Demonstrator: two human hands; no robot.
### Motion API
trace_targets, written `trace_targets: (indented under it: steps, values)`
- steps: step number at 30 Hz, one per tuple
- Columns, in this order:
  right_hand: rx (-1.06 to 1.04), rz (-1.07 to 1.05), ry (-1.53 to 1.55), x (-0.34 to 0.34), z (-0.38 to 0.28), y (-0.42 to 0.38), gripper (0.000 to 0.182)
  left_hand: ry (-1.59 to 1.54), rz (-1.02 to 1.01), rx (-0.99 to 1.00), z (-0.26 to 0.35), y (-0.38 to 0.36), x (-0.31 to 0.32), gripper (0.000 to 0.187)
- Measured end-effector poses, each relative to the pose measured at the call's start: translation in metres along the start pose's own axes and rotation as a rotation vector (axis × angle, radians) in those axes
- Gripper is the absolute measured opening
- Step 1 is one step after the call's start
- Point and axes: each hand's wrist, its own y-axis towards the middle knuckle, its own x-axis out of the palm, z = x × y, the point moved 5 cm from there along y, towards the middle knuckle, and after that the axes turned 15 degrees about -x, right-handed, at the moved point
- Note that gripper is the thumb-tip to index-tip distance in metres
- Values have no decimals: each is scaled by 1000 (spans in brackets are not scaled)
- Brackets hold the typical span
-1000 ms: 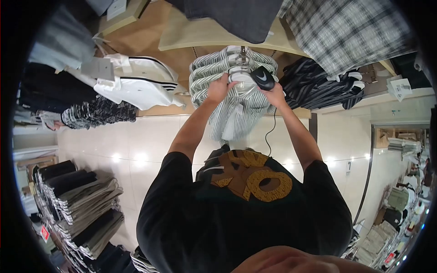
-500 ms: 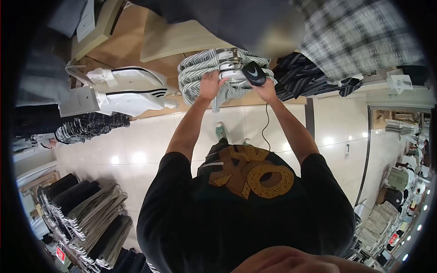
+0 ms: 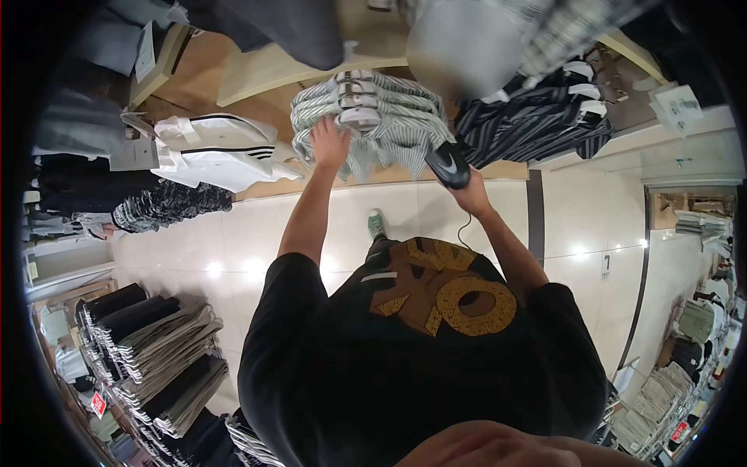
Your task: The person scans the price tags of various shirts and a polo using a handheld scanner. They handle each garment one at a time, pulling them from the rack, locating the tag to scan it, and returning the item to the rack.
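A row of green-and-white striped shirts (image 3: 405,128) hangs in front of me, collars lined up one behind another. My left hand (image 3: 329,145) lies on the left shoulder of the nearest shirt, fingers spread over the cloth. In my right hand (image 3: 471,196) is a black rounded handheld object with a white swoosh mark (image 3: 449,166). Its front end overlaps the right sleeves of the striped shirts. A thin dark cord (image 3: 464,233) runs from it down toward my body.
Dark striped shirts (image 3: 510,128) hang to the right, white jackets with black stripes (image 3: 222,152) to the left. A wooden shelf (image 3: 264,74) and blurred garments are above. Behind on the left stands a rack of trousers (image 3: 167,335). Pale floor tiles (image 3: 576,210) lie below.
My right hand has drawn the black object away from the collars, to the right and toward me. The left hand has shifted slightly left. The camera view has turned a little.
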Motion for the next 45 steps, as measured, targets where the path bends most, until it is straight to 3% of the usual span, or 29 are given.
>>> trace_targets:
  steps: [2,4,6,8,10,12,13,15,19,24,26,28,30,32,33,38,40,45]
  values:
    - [-1,23,11,-36,-14,-26,36,132,224,-153,1,-30,9,71]
    - [12,69,12,-78,-17,-47,36,75,178,-386,22,-71,7,80]
    - [33,127,-26,-117,-18,-74,36,-87,1,-503,49,-123,26,82]
    - [73,221,-40,-162,-48,-88,35,-196,-152,-382,81,-175,71,80]
    - [106,291,-132,-204,-74,-96,29,-335,-255,-295,152,-216,84,73]
    - [96,336,-101,-237,-75,-105,23,-480,-293,-99,222,-231,92,64]
    - [121,437,-27,-256,-77,-110,21,-482,-303,-93,255,-228,84,64]
    - [42,585,115,-293,-96,-110,15,-559,-328,123,339,-202,43,55]
    - [120,741,22,-346,-105,-100,17,-607,-213,325,453,-132,-6,46]
    - [104,850,172,-373,-40,-76,16,-591,-73,399,553,-61,21,45]
    - [51,799,72,-381,-11,-70,16,-596,-57,379,578,-53,43,45]
    - [66,776,24,-395,-8,-64,17,-359,-141,265,596,-48,73,50]
    - [163,816,49,-406,-5,-62,16,-381,-40,296,599,-44,95,44]
    - [154,824,78,-416,8,-65,16,-252,-215,217,598,-49,108,40]
    - [187,803,34,-421,15,-67,16,-251,-137,260,599,-55,103,42]
    - [215,700,29,-442,41,-69,17,-294,-116,296,602,-65,88,42]
    - [49,719,-113,-454,40,-72,17,-275,-24,378,614,-70,58,41]
    - [-85,693,79,-497,1,-85,28,-272,8,346,658,-88,-84,42]
